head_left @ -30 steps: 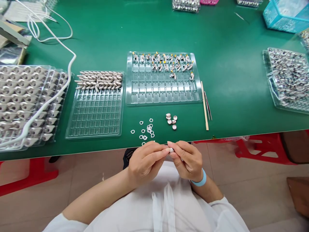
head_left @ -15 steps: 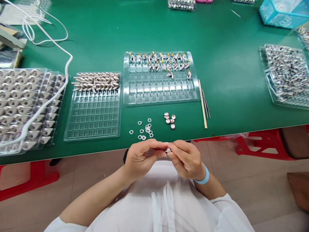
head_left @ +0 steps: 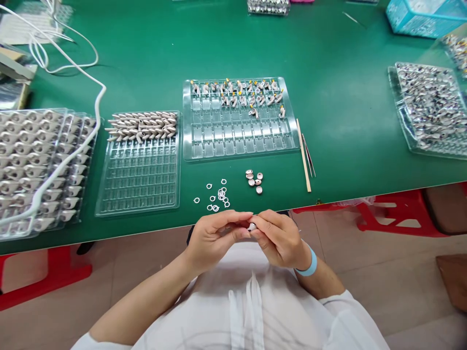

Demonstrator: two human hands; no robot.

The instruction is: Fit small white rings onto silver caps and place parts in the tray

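Fingertips of my left hand and my right hand meet just off the table's front edge. Pinched between them is a small whitish earbud-like part, mostly covered by the fingers. Straight ahead on the table lie several small round silvery caps. Left of these are several thin white rings, loosely scattered. Beyond them a clear tray holds curved beige parts with orange tips in its far rows.
A wooden stick and tweezers lie right of the clear tray. To the left, another tray holds beige stems, beside stacked full trays crossed by a white cable. Filled trays and a blue basket stand right.
The view has shifted slightly, so the table items sit a little further left. Both hands keep their pinch on the small part, which appears slightly turned.
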